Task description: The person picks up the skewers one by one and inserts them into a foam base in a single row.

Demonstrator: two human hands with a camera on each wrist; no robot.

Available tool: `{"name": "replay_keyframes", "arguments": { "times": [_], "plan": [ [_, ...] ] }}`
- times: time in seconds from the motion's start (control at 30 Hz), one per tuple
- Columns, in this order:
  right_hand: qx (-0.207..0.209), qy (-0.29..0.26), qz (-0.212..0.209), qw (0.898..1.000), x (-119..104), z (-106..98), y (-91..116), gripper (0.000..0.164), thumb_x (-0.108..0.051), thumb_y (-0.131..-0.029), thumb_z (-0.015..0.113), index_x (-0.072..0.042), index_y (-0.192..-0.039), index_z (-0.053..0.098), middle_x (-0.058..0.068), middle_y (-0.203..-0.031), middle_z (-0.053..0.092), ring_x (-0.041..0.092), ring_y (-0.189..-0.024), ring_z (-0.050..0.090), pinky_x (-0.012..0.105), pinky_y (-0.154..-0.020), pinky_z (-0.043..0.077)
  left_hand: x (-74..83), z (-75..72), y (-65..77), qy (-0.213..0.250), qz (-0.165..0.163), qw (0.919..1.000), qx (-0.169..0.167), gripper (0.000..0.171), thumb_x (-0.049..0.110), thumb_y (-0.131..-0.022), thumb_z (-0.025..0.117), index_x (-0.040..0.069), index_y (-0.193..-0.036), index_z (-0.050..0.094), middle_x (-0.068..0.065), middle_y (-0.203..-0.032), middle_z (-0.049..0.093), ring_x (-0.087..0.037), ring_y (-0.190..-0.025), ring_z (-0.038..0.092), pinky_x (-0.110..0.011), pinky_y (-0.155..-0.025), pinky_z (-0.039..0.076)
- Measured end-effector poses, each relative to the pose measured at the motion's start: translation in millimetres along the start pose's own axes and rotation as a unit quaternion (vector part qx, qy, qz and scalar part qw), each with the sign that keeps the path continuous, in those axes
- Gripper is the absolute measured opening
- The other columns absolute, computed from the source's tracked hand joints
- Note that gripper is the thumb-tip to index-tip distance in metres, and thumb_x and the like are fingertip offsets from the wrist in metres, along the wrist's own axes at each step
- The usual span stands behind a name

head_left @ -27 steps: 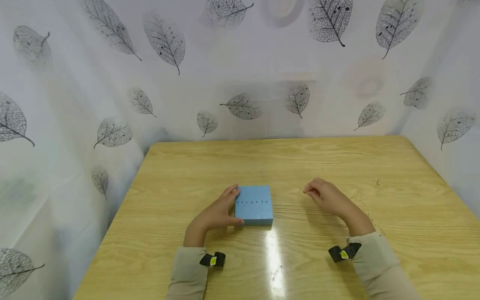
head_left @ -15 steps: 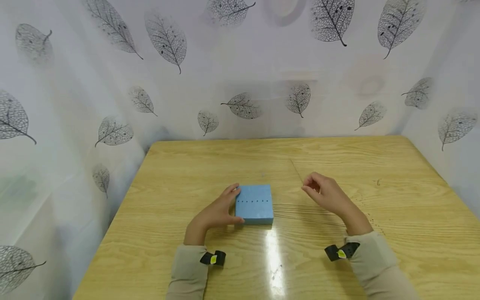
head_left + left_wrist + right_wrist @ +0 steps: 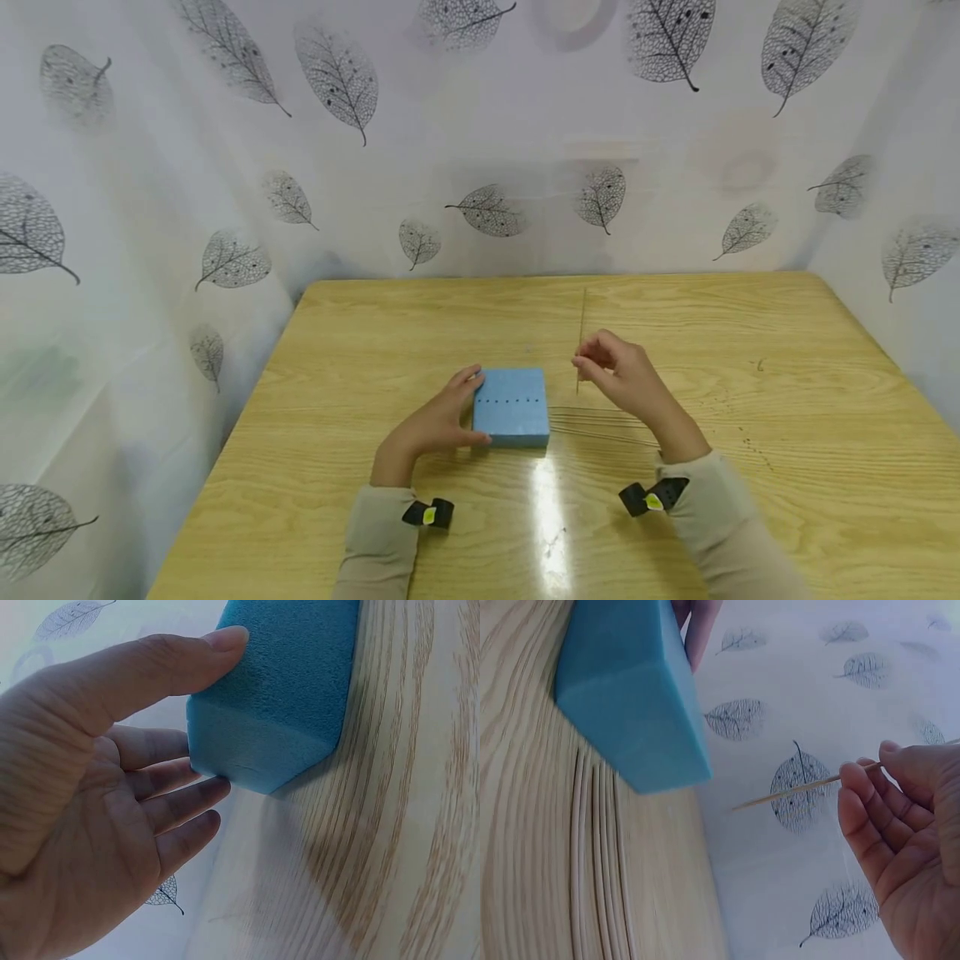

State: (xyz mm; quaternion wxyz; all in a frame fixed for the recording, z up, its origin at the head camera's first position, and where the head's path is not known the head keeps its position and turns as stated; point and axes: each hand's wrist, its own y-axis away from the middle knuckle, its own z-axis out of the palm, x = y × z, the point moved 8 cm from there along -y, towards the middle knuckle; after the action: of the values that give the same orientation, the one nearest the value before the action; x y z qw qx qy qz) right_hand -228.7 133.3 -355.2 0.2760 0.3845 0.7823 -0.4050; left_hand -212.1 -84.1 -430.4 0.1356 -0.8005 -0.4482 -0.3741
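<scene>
A blue foam block (image 3: 512, 421) lies on the table, with a row of small dark holes across its top. My left hand (image 3: 429, 429) holds it from the left, thumb at the near edge and fingertips at the far edge. To the right of the block, my right hand (image 3: 618, 375) pinches a thin wooden skewer (image 3: 582, 321) between thumb and fingertips. In the head view the skewer stands nearly upright. Its tapered lower end (image 3: 750, 802) shows in the right wrist view, apart from the block. Several more skewers (image 3: 577, 847) lie on the table right of the block.
The wood-grain table (image 3: 360, 333) is backed and flanked by a white curtain (image 3: 525, 108) with leaf prints. Small dark specks (image 3: 753, 446) mark the tabletop at the right. A black strap (image 3: 654, 497) circles the right sleeve, and another strap (image 3: 429, 513) the left.
My right hand has moved left toward the block, and the skewer in it has swung to nearly upright. The left hand and the block stay in place.
</scene>
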Motion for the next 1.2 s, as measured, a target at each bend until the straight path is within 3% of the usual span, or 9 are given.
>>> {"name": "replay_keyframes", "arguments": {
  "times": [0.2, 0.5, 0.83, 1.2],
  "plan": [
    [-0.009, -0.051, -0.012, 0.999, -13, 19, -14, 0.004, 0.002, -0.09, 0.06, 0.001, -0.092, 0.056, 0.011, -0.081, 0.063, 0.022, -0.069, 0.064, 0.028, -0.064, 0.055, 0.5, -0.8, -0.5, -0.006, -0.002, 1.0, 0.001, 0.091, 0.022, -0.08, 0.078, -0.001, -0.148, 0.022, -0.013, -0.157, 0.01, -0.03, -0.142, 0.015, -0.046, -0.111, 0.026],
    [-0.015, -0.075, -0.064, 0.995, -33, 43, -31, 0.007, 0.007, -0.088, 0.06, 0.003, -0.091, 0.056, 0.013, -0.079, 0.063, 0.029, -0.067, 0.064, 0.025, -0.064, 0.055, -0.2, -2.0, -0.7, -0.008, 0.005, 0.9999, 0.004, 0.09, 0.022, -0.079, 0.078, -0.003, -0.148, 0.024, -0.014, -0.157, 0.012, -0.03, -0.142, 0.016, -0.046, -0.111, 0.026],
    [-0.048, -0.091, -0.04, 0.994, -33, 71, -38, 0.004, 0.002, -0.09, 0.059, 0.001, -0.092, 0.056, 0.011, -0.08, 0.064, 0.03, -0.069, 0.064, 0.026, -0.063, 0.054, -2.5, -1.4, -0.6, 0.0, 0.008, 1.0, 0.004, 0.09, 0.022, -0.08, 0.077, -0.002, -0.148, 0.024, -0.014, -0.157, 0.011, -0.03, -0.142, 0.016, -0.047, -0.11, 0.027],
    [-0.052, -0.121, -0.06, 0.99, -37, 93, -42, 0.004, 0.001, -0.091, 0.059, 0.002, -0.094, 0.056, 0.013, -0.081, 0.064, 0.029, -0.07, 0.065, 0.029, -0.064, 0.055, 1.7, -2.8, -1.8, 0.009, 0.037, 0.9993, 0.005, 0.089, 0.021, -0.08, 0.077, 0.0, -0.148, 0.024, -0.011, -0.156, 0.013, -0.028, -0.141, 0.02, -0.045, -0.11, 0.028]
  ]
}}
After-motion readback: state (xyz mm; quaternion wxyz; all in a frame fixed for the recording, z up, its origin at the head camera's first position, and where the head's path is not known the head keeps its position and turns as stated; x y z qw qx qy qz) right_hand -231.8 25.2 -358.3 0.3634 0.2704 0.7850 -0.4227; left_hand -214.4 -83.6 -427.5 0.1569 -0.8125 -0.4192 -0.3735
